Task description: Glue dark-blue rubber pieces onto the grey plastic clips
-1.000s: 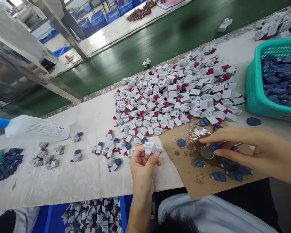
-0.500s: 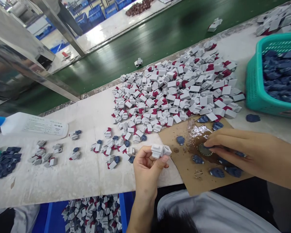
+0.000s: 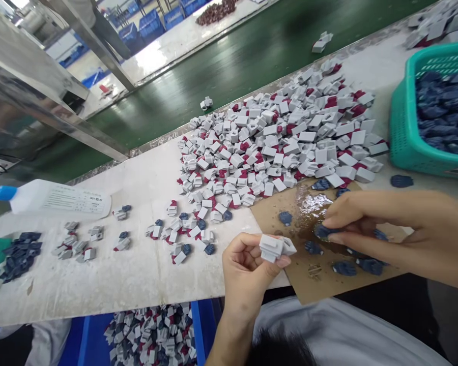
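Observation:
My left hand (image 3: 248,272) pinches a light grey blocky plastic part (image 3: 273,248) between thumb and fingers, above the table's front edge. Over a sheet of brown cardboard (image 3: 301,284), my right hand (image 3: 393,231) grips a dark blue hand-shaped plastic piece (image 3: 322,232) with its fingertips. That piece is at a wet, shiny patch (image 3: 313,203) on the cardboard. More blue hand-shaped pieces (image 3: 344,268) lie around it, some partly covered by my right hand.
A large heap of grey and dark red parts (image 3: 267,137) fills the table's middle. A green basket (image 3: 399,127) of blue pieces stands right, a white bottle (image 3: 61,198) lies left. Beyond runs a green conveyor belt (image 3: 168,101). A blue crate (image 3: 198,325) of parts sits below the edge.
My left hand has moved right with the grey part, closer to the cardboard. My right hand has lifted slightly, and the blue piece shows more clearly. Parts on the belt have shifted left.

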Demonstrator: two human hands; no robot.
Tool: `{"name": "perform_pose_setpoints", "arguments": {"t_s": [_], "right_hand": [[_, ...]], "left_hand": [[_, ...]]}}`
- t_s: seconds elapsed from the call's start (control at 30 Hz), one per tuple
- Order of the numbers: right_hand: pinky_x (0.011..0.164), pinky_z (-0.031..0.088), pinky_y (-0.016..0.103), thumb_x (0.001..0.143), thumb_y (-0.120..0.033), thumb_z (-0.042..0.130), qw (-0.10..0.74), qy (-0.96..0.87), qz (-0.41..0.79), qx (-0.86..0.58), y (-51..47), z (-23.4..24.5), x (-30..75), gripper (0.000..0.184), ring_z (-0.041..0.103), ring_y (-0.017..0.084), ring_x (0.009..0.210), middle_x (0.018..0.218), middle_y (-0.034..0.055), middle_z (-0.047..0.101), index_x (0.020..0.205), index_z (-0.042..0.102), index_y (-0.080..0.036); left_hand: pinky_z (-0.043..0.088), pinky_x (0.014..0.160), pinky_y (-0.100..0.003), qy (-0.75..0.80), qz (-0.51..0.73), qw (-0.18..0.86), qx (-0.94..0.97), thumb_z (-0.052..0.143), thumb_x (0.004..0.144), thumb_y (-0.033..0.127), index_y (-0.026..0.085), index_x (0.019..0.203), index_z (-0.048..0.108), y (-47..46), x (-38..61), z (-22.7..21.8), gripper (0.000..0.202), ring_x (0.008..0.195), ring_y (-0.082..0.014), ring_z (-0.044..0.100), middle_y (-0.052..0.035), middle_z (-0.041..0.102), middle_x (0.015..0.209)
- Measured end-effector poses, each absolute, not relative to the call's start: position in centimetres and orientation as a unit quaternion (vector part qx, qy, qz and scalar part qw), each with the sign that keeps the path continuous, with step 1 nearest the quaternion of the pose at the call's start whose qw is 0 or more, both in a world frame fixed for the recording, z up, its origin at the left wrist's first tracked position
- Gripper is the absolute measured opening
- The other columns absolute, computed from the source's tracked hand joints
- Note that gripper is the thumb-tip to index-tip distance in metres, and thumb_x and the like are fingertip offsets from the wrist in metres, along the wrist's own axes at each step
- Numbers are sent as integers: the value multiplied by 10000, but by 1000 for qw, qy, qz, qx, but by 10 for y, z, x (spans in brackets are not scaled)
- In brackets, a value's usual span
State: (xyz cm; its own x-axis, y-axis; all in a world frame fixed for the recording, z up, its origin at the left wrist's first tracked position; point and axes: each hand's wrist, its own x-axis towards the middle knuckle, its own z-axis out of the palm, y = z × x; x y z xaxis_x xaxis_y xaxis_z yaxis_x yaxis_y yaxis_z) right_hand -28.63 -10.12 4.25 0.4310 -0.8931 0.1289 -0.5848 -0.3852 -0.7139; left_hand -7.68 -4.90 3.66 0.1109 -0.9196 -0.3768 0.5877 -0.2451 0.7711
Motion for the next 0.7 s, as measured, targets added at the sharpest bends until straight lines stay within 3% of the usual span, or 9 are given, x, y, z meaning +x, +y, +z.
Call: {"name": "perform_pose_setpoints", "arguments": {"t_s": [0.07, 0.17, 0.43, 0.53, 0.7], "right_hand": [[443, 509, 193, 871, -483, 632, 326, 461, -313, -764, -99, 52, -281, 132, 669, 138, 692, 857, -33, 702, 910, 626, -358], [485, 541, 174, 860, -469, 659, 320, 445, -341, -764, -95, 60, -272, 119, 691, 139, 769, 883, -62, 705, 925, 614, -379], [485, 512, 200, 906, -426, 593, 319, 416, -304, -796, -94, 66, -265, 66, 660, 116, 636, 821, -97, 704, 904, 600, -361], [468, 460, 225, 934, -437, 536, 313, 396, -291, -813, -96, 68, -265, 143, 633, 113, 591, 774, -89, 701, 858, 611, -343], [460, 422, 179, 900, -328, 608, 371, 333, -275, -822, -108, 71, -266, 91, 566, 75, 513, 651, -99, 641, 813, 606, -301]], "left_hand": [[565, 636, -110, -219, -643, 578, 452, 913, 579, 153, 193, 698, 717, -49, -78, 37, 233, 700, -92, 726, 15, 777, 789], [563, 625, -116, -293, -631, 567, 442, 886, 606, 105, 201, 726, 720, -50, -77, 38, 226, 701, -93, 725, 15, 781, 819], [554, 623, -130, -320, -620, 554, 454, 861, 633, 85, 214, 731, 716, -48, -78, 39, 217, 711, -97, 719, 10, 779, 835], [567, 648, -144, -329, -616, 560, 446, 836, 672, 72, 234, 755, 718, -47, -80, 38, 217, 733, -98, 722, 18, 778, 853], [577, 640, -169, -326, -607, 574, 443, 841, 661, 72, 222, 740, 704, -44, -86, 31, 218, 695, -106, 718, 14, 771, 821]]}}
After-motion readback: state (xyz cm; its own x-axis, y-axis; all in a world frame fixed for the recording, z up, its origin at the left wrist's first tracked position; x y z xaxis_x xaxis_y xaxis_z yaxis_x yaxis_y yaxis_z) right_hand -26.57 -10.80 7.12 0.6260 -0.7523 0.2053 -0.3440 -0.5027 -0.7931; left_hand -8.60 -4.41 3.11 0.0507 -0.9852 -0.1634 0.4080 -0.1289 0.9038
